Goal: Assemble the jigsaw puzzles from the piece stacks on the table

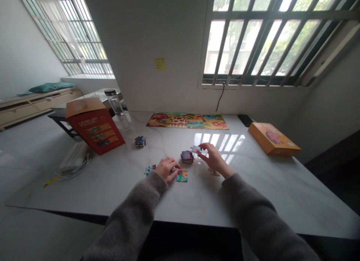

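Note:
My right hand (212, 156) pinches a light-coloured puzzle piece (196, 149) between thumb and fingers, just above the table. Close to its left stands a short stack of puzzle pieces (187, 156) with a dark purple one on top. My left hand (168, 168) lies low over the table, fingers loosely curved. By its thumb is a green and orange puzzle piece (182, 176); a blue piece (150, 170) shows on its other side, partly covered by the hand. Under my right wrist, another piece (214, 172) is half hidden.
A second stack of pieces (140, 141) stands further left. Along the wall lies a joined puzzle strip (187, 120). A red puzzle box (98, 131), a glass bottle (114, 103) and a white cable (75, 165) are at left. At right are an orange box (272, 139) and a black phone-like object (245, 120).

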Demonstrator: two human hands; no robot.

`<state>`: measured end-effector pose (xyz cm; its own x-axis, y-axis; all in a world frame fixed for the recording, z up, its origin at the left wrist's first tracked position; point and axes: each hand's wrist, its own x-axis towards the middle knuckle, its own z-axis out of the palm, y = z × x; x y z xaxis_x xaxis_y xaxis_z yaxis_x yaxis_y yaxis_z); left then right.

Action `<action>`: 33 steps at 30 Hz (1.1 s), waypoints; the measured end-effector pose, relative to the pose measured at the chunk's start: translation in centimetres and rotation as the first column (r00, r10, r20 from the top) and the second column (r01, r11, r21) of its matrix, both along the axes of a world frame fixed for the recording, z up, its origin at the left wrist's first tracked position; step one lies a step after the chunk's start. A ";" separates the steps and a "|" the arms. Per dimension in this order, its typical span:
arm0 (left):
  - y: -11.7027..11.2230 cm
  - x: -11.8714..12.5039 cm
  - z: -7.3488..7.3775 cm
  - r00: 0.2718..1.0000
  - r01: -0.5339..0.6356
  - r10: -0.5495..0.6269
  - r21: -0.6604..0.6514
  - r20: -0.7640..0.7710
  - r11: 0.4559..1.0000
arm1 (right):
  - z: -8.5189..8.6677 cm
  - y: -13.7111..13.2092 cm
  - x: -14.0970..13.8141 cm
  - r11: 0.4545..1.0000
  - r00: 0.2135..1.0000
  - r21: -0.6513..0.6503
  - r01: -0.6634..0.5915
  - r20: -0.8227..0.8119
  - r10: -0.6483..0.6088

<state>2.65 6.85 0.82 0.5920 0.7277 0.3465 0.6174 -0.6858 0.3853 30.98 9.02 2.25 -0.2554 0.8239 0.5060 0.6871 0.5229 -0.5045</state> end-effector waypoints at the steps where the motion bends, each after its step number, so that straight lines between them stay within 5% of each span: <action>1: 0.0 0.0 -0.1 1.000 0.000 0.000 0.005 0.002 1.000 | -0.3 0.2 0.9 1.000 1.000 -0.003 0.028 0.005 -0.028; 8: 1.2 0.8 0.7 0.991 -0.086 0.082 0.039 0.109 0.996 | -2.1 0.9 3.5 0.969 0.931 -0.101 0.227 0.316 -0.185; 14: 3.7 2.9 1.8 0.996 -0.067 0.064 0.055 0.057 0.996 | -2.3 0.7 2.5 0.964 0.907 -0.055 0.259 0.358 -0.223; 19: 4.5 3.2 1.9 0.998 -0.067 0.067 0.011 -0.005 0.998 | -2.3 0.6 2.1 0.978 0.938 -0.007 0.210 0.284 -0.200; 25: 5.4 0.9 2.1 0.968 -0.032 0.023 0.030 0.250 0.999 | -1.7 -0.1 0.2 0.995 0.981 0.001 0.096 0.172 -0.094; 29: 6.4 -1.5 2.0 0.943 -0.192 0.189 -0.016 0.274 0.981 | -1.1 -0.8 -2.4 0.999 0.999 0.028 -0.042 0.035 0.041; 33: 6.9 -2.7 1.2 0.926 -0.377 0.378 -0.052 0.015 0.925 | -1.1 -0.7 -4.2 0.995 0.996 0.028 -0.091 0.023 0.090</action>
<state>-0.05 13.74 2.04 0.2620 0.9115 0.3171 0.8171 -0.3843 0.4297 26.76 8.29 1.13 -0.3394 0.7819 0.5230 0.6470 0.5976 -0.4736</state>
